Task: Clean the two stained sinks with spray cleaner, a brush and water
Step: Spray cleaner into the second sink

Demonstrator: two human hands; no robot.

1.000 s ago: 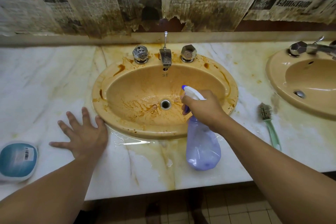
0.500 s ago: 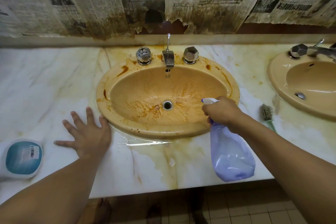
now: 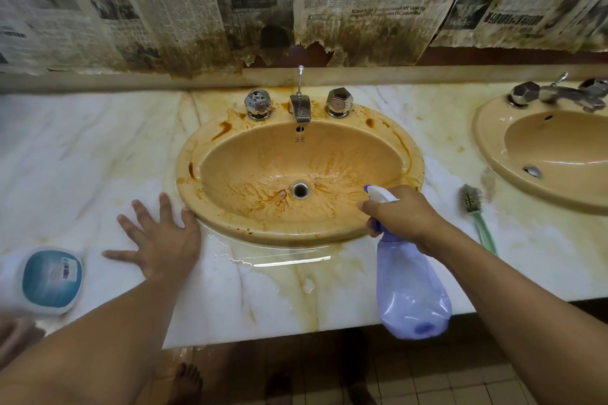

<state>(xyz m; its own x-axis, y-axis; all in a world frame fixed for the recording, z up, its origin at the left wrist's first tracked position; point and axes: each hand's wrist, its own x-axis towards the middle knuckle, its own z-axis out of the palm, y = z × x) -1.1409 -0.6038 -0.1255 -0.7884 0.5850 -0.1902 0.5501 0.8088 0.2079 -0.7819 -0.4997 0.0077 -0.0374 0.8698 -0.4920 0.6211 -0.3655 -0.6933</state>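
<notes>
View: head camera, looking down at the counter.
Stained sink: a peach oval ceramic sink [image 3: 329, 233] in the middle of the white marble counter [image 3: 82, 158], with brown streaks over the bowl and rim, thickest left of the metal drain [image 3: 300, 190].
Second sink: a matching peach sink [image 3: 487, 141] at the far right, partly cut off by the frame edge; little staining shows on it.
Right hand: the right hand [image 3: 401, 217] holds the neck of a lilac translucent plastic spray bottle [image 3: 411, 289], fingers curled round it, over the near right rim; the white nozzle points left into the bowl.
Left hand: the left hand [image 3: 161, 240] lies flat on the counter, fingers spread wide, holding nothing, just beside the sink's near left rim.
Brush: a green-handled bristle brush [image 3: 477, 217] lies between the two sinks, untouched.
Other: a white tub with a blue label [image 3: 51, 279] at the near left edge; stained newspaper [image 3: 230, 10] covers the far wall.
Step in hand: probably spraying the first sink.
Doing it well: aim at the dark streaks left of the drain and on the far rim by the chrome tap [image 3: 300, 108], sweep for even cover, keep the nozzle low so the mist stays in the bowl, and stay braced on the flat hand.
</notes>
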